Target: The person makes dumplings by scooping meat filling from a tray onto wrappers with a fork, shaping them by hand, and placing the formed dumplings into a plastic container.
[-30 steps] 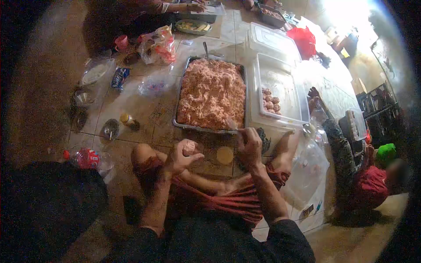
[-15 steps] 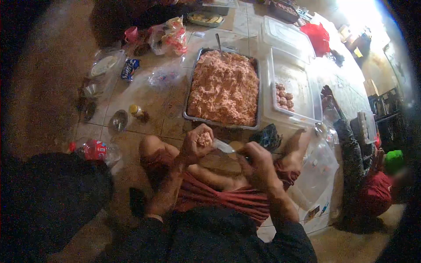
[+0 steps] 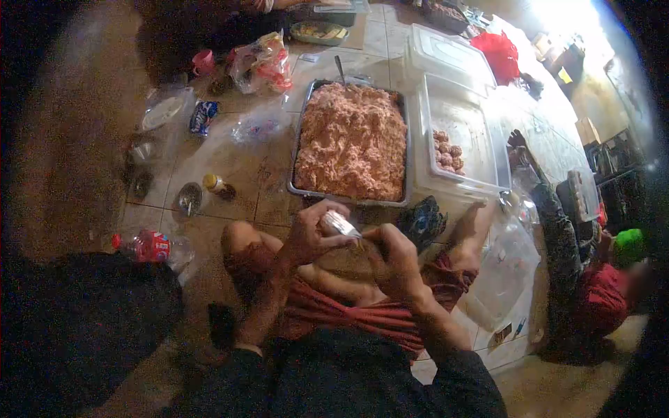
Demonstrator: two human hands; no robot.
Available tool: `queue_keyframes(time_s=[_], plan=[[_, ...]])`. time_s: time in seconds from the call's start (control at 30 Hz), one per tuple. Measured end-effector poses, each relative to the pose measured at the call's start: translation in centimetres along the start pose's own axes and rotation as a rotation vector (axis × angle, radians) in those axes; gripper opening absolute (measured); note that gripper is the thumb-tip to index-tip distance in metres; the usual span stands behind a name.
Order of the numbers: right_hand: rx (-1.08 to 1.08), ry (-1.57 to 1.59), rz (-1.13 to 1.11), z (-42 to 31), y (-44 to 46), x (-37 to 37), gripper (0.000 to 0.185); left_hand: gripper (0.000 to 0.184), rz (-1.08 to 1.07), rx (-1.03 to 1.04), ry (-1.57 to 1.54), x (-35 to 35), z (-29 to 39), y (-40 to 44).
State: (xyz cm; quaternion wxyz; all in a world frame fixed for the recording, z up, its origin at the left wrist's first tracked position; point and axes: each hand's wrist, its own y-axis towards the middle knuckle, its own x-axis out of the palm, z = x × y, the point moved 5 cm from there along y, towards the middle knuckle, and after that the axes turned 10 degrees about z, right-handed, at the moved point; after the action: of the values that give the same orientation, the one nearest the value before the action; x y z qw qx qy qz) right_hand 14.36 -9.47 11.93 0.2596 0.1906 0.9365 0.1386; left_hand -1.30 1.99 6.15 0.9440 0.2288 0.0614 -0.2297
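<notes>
Two bare hands meet above the crossed legs. The left hand [image 3: 317, 233] is curled narrow into a cup, and the right hand [image 3: 394, 258] pinches a shiny utensil [image 3: 341, 224] that reaches over the left palm. Just beyond them, a shallow tray [image 3: 348, 201] holds a broad mound of pink, mince-like mixture [image 3: 352, 146], with a spoon [image 3: 340, 68] leaning at its far edge. Right beside the tray, a clear container [image 3: 474, 129] has a small cluster of balls [image 3: 447, 153] in its near left corner. Farther off, an oval dish [image 3: 297, 36] carries pale pieces.

The utensil covers most of what lies in the left palm, and its handle is lost in the right fingers. The contents of the small bowl [image 3: 189, 198] are hard to make out. At the top, another person's arm [image 3: 279, 5] is cut off by the edge.

The utensil is smooth and reflective; a dark plastic bag [image 3: 421, 221] near the right hand is crumpled. The mixture is coarse and ridged, the balls rounded. Left of the tray, a yellow-capped jar [image 3: 214, 183] is squat. Beyond, a red bag [image 3: 497, 56] bulges softly.
</notes>
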Motion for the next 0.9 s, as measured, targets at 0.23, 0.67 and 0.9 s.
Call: queue_keyframes(time_s=[0.23,0.67,0.9], plan=[[-0.112,-0.042,-0.031,0.6,-0.6,0.4,0.009,0.025,-0.100,-0.266,-0.060,0.7,-5.8,-2.2],[-0.009,-0.032,-0.070,1.1,-1.2,0.9,0.008,0.029,-0.127,-0.136,0.066,0.0,-1.2,-0.5],[0.139,0.024,0.064,-0.1,-1.3,-1.3,0.005,0.027,0.027,-0.239,-0.433,-0.8,-0.8,-1.6]])
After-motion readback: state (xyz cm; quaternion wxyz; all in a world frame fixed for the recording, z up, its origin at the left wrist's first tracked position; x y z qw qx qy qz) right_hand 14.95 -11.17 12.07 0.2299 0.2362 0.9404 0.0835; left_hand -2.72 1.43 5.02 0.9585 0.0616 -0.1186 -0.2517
